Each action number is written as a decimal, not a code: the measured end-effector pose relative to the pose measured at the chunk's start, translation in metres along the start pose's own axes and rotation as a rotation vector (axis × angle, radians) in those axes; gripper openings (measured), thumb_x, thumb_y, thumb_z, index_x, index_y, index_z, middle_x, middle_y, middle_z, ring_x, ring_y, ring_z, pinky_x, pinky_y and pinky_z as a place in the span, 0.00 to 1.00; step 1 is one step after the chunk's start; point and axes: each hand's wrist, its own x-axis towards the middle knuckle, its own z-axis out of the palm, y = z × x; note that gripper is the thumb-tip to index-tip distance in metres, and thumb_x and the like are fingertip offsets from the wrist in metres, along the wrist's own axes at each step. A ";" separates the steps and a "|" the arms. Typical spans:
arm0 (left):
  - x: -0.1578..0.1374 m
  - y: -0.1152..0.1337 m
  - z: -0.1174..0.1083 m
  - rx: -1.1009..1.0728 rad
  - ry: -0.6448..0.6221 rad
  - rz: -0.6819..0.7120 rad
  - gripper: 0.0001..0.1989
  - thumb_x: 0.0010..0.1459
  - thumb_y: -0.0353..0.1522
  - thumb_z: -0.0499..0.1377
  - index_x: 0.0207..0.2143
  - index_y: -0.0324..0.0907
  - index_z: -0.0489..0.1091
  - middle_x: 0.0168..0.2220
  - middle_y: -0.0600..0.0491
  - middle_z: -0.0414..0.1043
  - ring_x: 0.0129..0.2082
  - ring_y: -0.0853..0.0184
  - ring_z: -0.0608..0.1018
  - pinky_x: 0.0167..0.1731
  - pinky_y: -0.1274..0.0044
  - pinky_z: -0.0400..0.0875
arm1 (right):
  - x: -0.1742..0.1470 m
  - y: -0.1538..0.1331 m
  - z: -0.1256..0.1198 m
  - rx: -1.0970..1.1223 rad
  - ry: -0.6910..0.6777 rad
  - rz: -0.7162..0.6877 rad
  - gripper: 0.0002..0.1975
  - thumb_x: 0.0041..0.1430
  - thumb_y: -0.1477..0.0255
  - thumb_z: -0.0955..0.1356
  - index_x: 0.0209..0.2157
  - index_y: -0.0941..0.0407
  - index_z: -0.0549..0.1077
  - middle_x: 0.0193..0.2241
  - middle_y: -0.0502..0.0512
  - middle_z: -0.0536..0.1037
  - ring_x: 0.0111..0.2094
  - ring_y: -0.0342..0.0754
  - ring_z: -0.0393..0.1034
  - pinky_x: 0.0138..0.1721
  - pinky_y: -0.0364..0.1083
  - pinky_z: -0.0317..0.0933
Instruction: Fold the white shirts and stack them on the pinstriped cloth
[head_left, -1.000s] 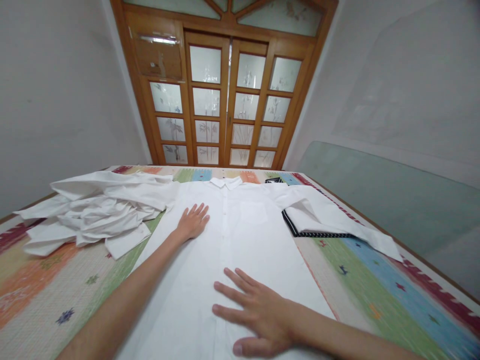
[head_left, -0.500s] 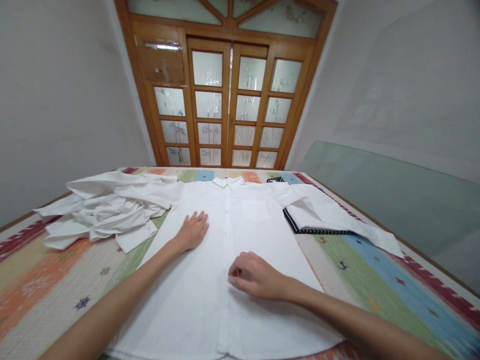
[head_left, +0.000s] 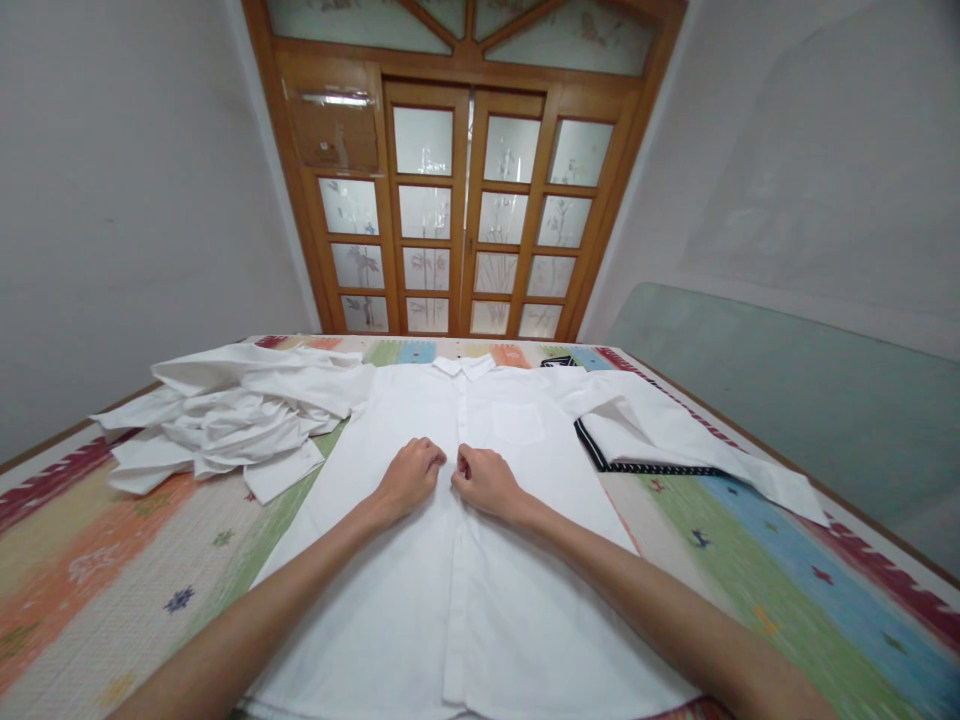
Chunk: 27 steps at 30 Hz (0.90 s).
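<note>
A white button-up shirt lies front up, its collar at the far end and its button placket running down the middle. Just left of the placket, my left hand is closed with fingers curled down onto the cloth. Facing it, my right hand pinches at the placket, thumb and fingertips together. Only a small gap separates the two hands. The exact bit of fabric or button between the fingertips is too small to make out.
Several white garments are heaped in a crumpled pile on the left. Under the shirt's right sleeve is a black-edged folded cloth. A colourful striped tablecloth covers the table. Beyond are wooden doors and a pale green panel.
My left hand has moved right to the placket and gone from spread flat to closed. My right hand has slid up the placket, away from me, still curled.
</note>
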 end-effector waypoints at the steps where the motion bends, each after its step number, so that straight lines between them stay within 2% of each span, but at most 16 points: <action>1: 0.000 0.002 0.001 -0.013 -0.006 0.005 0.14 0.55 0.23 0.52 0.36 0.40 0.76 0.38 0.48 0.75 0.43 0.62 0.74 0.47 0.71 0.68 | 0.000 0.004 0.000 0.071 0.030 -0.013 0.04 0.51 0.77 0.65 0.30 0.55 0.68 0.26 0.50 0.75 0.28 0.44 0.67 0.31 0.42 0.55; 3: 0.001 0.009 0.002 -0.035 -0.024 0.014 0.14 0.55 0.24 0.52 0.38 0.40 0.76 0.38 0.48 0.74 0.42 0.62 0.74 0.46 0.71 0.68 | -0.001 0.013 0.001 0.245 0.089 -0.027 0.06 0.47 0.79 0.65 0.28 0.55 0.67 0.23 0.47 0.71 0.26 0.43 0.65 0.31 0.41 0.56; 6: 0.004 0.018 0.004 -0.053 -0.061 0.037 0.14 0.56 0.26 0.53 0.39 0.41 0.77 0.37 0.48 0.74 0.40 0.63 0.75 0.44 0.71 0.68 | -0.002 0.026 0.001 0.518 0.145 0.024 0.06 0.45 0.78 0.64 0.29 0.54 0.66 0.22 0.45 0.69 0.24 0.42 0.64 0.28 0.40 0.58; 10: 0.007 0.026 0.008 -0.028 -0.096 0.080 0.12 0.56 0.27 0.54 0.37 0.41 0.77 0.35 0.48 0.73 0.40 0.62 0.75 0.43 0.71 0.68 | -0.003 0.033 0.002 0.739 0.093 0.117 0.07 0.45 0.75 0.64 0.30 0.54 0.66 0.23 0.45 0.70 0.23 0.41 0.64 0.24 0.40 0.59; 13: 0.008 0.027 0.012 -0.030 -0.076 0.064 0.09 0.55 0.28 0.55 0.35 0.40 0.75 0.36 0.48 0.73 0.40 0.62 0.74 0.43 0.71 0.68 | -0.003 0.032 0.002 0.788 0.076 0.156 0.08 0.44 0.75 0.64 0.30 0.54 0.67 0.22 0.45 0.70 0.22 0.41 0.64 0.22 0.39 0.58; 18: 0.015 0.023 0.016 -0.197 -0.056 -0.043 0.05 0.53 0.28 0.57 0.32 0.41 0.72 0.31 0.52 0.73 0.33 0.65 0.75 0.37 0.74 0.70 | -0.003 0.032 0.003 0.835 0.102 0.170 0.11 0.41 0.74 0.64 0.32 0.55 0.67 0.25 0.46 0.70 0.21 0.40 0.63 0.20 0.39 0.56; 24: 0.021 0.019 0.008 -0.350 -0.091 -0.112 0.03 0.52 0.31 0.59 0.28 0.41 0.73 0.26 0.55 0.74 0.29 0.68 0.75 0.32 0.77 0.69 | -0.004 0.033 0.004 0.817 0.121 0.097 0.10 0.42 0.74 0.64 0.32 0.55 0.66 0.29 0.46 0.70 0.21 0.38 0.62 0.23 0.39 0.58; 27: 0.019 0.019 0.007 -0.508 -0.137 -0.213 0.03 0.52 0.32 0.60 0.28 0.41 0.71 0.21 0.58 0.71 0.20 0.71 0.73 0.23 0.80 0.66 | -0.005 0.032 0.003 0.812 0.123 0.055 0.10 0.43 0.73 0.66 0.33 0.55 0.67 0.30 0.46 0.70 0.21 0.37 0.62 0.26 0.40 0.60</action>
